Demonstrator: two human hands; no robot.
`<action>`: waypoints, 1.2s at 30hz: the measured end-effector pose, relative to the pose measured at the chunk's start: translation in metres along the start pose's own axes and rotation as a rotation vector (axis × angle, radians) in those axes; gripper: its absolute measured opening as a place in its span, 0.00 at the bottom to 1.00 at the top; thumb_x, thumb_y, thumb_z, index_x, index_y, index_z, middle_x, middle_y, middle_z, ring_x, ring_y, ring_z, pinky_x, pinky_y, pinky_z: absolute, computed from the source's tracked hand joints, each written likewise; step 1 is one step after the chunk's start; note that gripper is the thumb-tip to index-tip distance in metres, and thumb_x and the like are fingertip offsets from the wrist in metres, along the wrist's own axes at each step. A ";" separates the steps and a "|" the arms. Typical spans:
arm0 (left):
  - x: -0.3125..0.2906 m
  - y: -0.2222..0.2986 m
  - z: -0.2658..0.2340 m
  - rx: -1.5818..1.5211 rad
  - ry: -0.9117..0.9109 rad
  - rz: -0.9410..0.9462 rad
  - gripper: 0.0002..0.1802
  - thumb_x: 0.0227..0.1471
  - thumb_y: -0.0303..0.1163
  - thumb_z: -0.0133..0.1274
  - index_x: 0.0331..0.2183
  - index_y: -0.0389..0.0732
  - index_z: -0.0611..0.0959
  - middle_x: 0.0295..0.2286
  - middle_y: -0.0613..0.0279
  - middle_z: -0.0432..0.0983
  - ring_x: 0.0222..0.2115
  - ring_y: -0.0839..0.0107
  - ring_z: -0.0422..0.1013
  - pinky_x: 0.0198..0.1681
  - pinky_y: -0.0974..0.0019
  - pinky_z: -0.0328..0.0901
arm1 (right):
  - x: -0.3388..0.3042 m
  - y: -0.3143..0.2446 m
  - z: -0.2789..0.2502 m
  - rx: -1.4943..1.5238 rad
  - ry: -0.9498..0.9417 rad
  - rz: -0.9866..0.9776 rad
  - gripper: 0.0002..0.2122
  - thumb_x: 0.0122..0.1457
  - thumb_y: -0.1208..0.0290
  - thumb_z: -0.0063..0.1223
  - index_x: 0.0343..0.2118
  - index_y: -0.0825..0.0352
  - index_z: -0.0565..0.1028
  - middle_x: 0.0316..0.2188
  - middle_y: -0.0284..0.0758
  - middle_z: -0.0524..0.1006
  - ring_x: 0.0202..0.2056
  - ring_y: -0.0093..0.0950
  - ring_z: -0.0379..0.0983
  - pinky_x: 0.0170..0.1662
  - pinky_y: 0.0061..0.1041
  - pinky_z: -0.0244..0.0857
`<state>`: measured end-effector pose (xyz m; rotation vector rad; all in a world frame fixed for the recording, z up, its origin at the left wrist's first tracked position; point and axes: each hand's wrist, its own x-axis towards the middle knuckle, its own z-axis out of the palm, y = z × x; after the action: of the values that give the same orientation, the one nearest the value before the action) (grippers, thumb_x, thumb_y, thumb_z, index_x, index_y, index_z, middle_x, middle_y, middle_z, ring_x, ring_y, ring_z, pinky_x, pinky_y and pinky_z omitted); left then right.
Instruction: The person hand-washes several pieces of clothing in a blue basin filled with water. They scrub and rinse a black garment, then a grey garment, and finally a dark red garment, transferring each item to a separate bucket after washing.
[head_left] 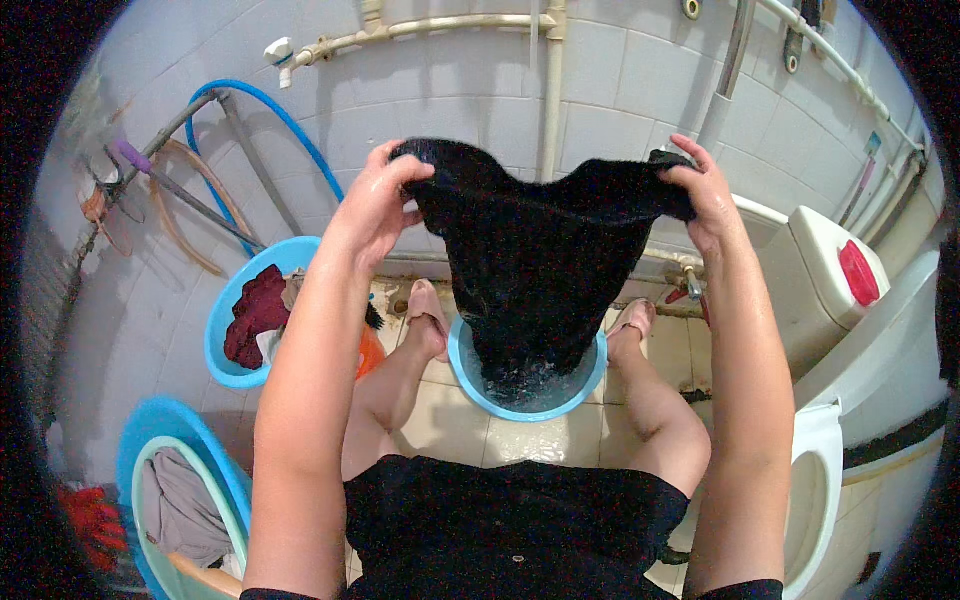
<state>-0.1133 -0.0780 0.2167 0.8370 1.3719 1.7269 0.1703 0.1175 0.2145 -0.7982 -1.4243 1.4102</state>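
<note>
A wet black garment (545,245) hangs stretched between my two raised hands; its exact kind I cannot tell. My left hand (375,205) is closed on its upper left corner, and my right hand (708,195) grips the upper right corner. Between them the top edge sags. The lower end of the cloth dips into water in a light blue basin (527,414) on the floor between my feet. Water splashes show where the cloth meets the surface.
A blue basin (217,362) with dark red and pale clothes stands at left. Nearer is a green tub (222,480) holding grey cloth (185,505). At right are a toilet (812,500) and its tank (810,260). Pipes and a tap (283,60) run along the tiled wall.
</note>
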 end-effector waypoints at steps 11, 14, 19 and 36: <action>0.012 -0.305 -0.013 1.144 -0.195 0.070 0.17 0.45 0.31 0.48 0.41 0.50 0.80 0.44 0.52 0.69 0.48 0.49 0.61 0.53 0.56 0.57 | -0.082 0.327 0.010 -1.330 -0.270 -0.055 0.24 0.44 0.80 0.44 0.48 0.56 0.70 0.50 0.45 0.61 0.52 0.46 0.56 0.53 0.42 0.54; -0.025 -0.392 -0.007 1.463 -0.322 -0.178 0.29 0.48 0.30 0.47 0.53 0.57 0.67 0.59 0.58 0.46 0.56 0.40 0.47 0.54 0.43 0.52 | -0.126 0.368 0.029 -1.404 -0.622 0.239 0.34 0.48 0.76 0.45 0.60 0.45 0.53 0.63 0.35 0.36 0.63 0.45 0.33 0.57 0.59 0.41; -0.034 -0.441 -0.013 1.539 -0.560 -0.265 0.38 0.47 0.28 0.46 0.59 0.60 0.53 0.59 0.59 0.46 0.54 0.36 0.48 0.52 0.39 0.54 | -0.138 0.413 0.033 -1.418 -0.796 0.410 0.33 0.51 0.72 0.44 0.61 0.49 0.49 0.64 0.34 0.36 0.62 0.46 0.40 0.54 0.48 0.56; -0.017 -0.417 -0.028 1.667 -0.814 -0.426 0.17 0.51 0.34 0.40 0.44 0.49 0.77 0.43 0.57 0.73 0.43 0.57 0.70 0.44 0.55 0.65 | -0.130 0.468 -0.021 -0.973 -0.547 0.607 0.18 0.52 0.73 0.42 0.48 0.68 0.68 0.35 0.50 0.75 0.37 0.41 0.73 0.39 0.37 0.66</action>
<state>-0.0601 -0.0516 -0.1970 1.5944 1.9171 -0.4635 0.1565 0.0632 -0.2688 -1.6394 -2.5123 1.3791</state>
